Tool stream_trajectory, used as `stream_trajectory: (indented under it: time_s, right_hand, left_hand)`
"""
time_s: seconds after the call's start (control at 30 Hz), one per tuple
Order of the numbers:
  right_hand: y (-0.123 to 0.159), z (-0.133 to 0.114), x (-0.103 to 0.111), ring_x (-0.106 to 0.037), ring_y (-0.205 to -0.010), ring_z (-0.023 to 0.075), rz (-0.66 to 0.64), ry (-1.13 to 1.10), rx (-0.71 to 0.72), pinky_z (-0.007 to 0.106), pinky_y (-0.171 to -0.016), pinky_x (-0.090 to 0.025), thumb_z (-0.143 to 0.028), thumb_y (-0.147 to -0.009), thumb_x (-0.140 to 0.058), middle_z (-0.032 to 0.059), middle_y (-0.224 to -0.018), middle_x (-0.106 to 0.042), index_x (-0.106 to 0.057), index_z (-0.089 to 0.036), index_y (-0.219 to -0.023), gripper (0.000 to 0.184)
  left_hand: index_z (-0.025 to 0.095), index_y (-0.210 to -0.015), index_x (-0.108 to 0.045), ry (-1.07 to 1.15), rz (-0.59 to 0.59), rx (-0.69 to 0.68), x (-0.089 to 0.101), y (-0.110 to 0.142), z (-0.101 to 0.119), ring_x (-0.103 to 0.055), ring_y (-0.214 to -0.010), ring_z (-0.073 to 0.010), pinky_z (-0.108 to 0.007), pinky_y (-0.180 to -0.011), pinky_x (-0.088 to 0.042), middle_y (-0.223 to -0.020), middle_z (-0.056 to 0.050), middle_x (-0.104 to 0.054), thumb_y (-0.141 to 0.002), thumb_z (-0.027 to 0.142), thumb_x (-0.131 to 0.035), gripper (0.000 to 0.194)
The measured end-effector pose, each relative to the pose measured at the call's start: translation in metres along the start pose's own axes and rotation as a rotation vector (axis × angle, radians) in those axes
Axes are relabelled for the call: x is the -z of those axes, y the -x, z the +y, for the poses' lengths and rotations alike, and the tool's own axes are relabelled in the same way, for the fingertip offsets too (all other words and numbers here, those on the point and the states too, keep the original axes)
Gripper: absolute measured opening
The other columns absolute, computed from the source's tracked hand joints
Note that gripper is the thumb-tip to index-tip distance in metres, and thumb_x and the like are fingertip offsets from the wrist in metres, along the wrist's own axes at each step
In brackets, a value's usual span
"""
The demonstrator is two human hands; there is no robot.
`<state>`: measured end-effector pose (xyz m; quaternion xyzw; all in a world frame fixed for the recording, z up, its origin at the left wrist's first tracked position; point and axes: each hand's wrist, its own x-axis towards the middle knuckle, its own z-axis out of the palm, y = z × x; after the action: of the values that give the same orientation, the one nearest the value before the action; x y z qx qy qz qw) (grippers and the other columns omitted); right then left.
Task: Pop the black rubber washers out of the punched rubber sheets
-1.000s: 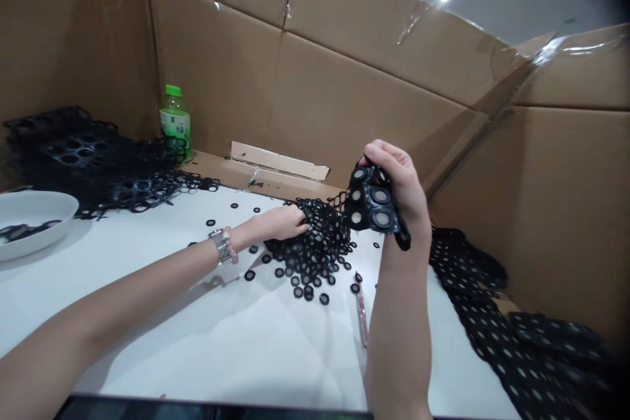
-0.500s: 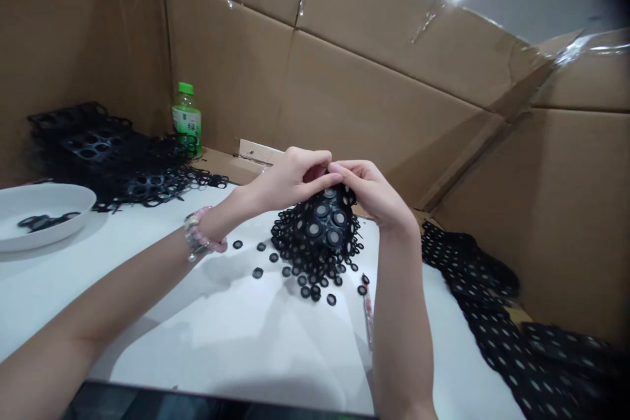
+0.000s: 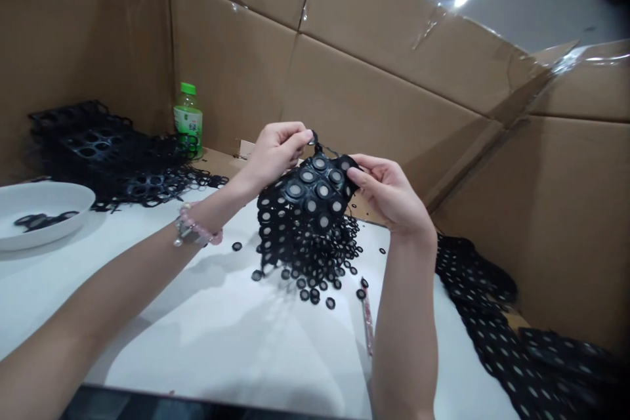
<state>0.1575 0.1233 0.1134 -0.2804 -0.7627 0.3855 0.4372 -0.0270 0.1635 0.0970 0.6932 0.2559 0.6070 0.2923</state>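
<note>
Green-capped bottle (image 3: 188,105), label (image 3: 188,127) reading 绿

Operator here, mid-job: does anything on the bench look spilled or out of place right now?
Yes: loose black rings lie scattered across the white table, separate from the black ring-mesh sheet held up by the left hand and right hand. They look spilled or broken off.

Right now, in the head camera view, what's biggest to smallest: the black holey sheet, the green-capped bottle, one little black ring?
1. Black holey sheet
2. Green-capped bottle
3. Little black ring

The bottle is farther away, so true sizes are unsure.
</note>
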Motion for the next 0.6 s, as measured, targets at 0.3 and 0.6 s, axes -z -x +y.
stream_trajectory:
  time_s: [0.3,0.6]
  right_hand:
    - [0.016,-0.016,0.027,-0.051,-0.053,0.0099,0.316,-0.052,0.043,0.022,-0.044,-0.04,-0.032,-0.073,-0.064,-0.0009,-0.071,-0.059,-0.065,-0.024,-0.086,0.016]
    - [0.013,-0.008,0.03,-0.038,-0.042,0.0087,0.355,-0.159,0.044,0.024,-0.041,-0.032,-0.033,-0.073,-0.062,-0.0065,-0.056,-0.041,-0.048,-0.025,-0.073,0.016]
  left_hand:
    - [0.019,-0.058,-0.031,0.035,0.225,0.034,0.047,-0.025,-0.005,-0.022,-0.038,-0.0041,-0.021,-0.04,-0.016,-0.048,0.007,-0.027,-0.08,0.022,-0.039,0.024]
    - [0.017,-0.06,-0.052,-0.89,-0.725,-0.083,-0.037,0.029,-0.053,-0.045,-0.048,-0.0123,-0.025,-0.047,-0.027,-0.057,-0.002,-0.055,-0.082,0.028,-0.036,0.03]
